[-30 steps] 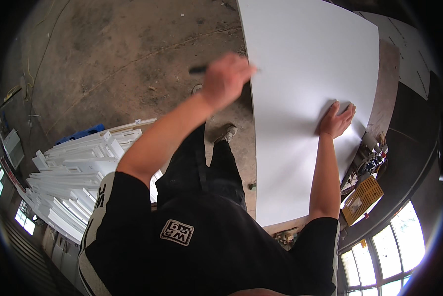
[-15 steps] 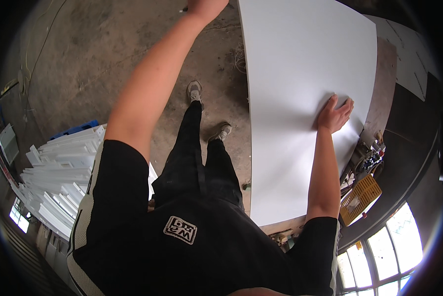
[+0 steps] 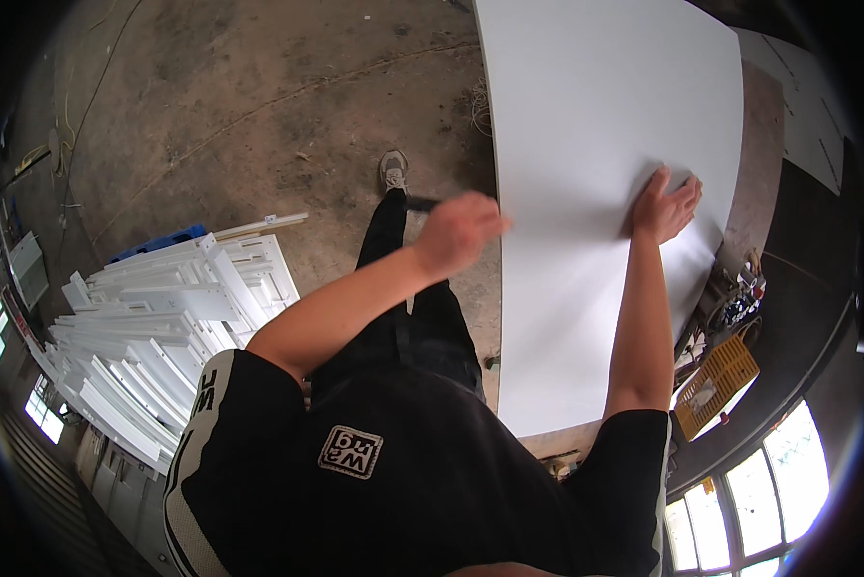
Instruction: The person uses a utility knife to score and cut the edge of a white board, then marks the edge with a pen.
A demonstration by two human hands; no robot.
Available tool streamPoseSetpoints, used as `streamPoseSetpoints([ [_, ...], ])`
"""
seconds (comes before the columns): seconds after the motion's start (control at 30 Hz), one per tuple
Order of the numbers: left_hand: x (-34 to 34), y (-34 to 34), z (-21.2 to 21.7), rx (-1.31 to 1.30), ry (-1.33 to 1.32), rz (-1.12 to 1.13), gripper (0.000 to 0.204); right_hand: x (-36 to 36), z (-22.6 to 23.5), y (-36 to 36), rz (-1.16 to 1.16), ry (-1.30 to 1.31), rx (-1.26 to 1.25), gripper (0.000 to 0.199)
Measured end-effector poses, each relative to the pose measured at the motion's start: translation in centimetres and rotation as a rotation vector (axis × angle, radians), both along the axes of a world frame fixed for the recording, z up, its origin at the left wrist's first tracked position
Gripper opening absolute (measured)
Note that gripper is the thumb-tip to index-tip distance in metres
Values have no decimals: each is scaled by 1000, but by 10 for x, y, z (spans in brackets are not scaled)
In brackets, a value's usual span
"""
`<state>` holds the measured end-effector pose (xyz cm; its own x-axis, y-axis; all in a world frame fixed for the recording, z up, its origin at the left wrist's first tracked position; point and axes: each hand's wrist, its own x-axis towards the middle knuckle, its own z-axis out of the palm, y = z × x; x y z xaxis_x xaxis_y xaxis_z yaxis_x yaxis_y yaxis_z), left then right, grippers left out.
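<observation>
A large smooth white panel (image 3: 586, 317) lies to my right, its long left edge running away from me. My right hand (image 3: 667, 206) rests on it near the far right side, palm down with the fingers spread. Beside the panel's left edge is my left hand (image 3: 459, 233), closed and slightly blurred. A slim dark tool (image 3: 420, 204) pokes out of the left side of that fist; its kind cannot be made out. The fingertips come close to the panel's edge, and whether they touch it is unclear.
White strips and boards (image 3: 163, 332) are piled on the floor at left, with a blue pallet (image 3: 160, 242) behind. A yellow plastic crate (image 3: 718, 387) and small tools (image 3: 740, 288) stand right of the panel. Coiled wire (image 3: 480, 108) lies by its left edge.
My left hand has come back toward me from the far end, along the panel's left edge. My right hand stays flat on the panel. The view has shifted slightly.
</observation>
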<state>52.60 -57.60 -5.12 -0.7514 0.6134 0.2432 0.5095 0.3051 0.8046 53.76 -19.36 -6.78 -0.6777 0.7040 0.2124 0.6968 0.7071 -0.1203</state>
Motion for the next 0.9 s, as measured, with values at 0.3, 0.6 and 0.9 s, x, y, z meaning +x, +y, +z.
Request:
streamPoseSetpoints([
  [0.3,-197,-4,-23,-14,42,365,17,-4,3,-5,-10,11,-32,77],
  [0.6,-100,10,-9,-99,340,191,26,-4,6,-5,-32,22,-53,82],
  [0.9,133,-2,6,-34,-188,-218,24,10,4,8,76,24,-64,83],
])
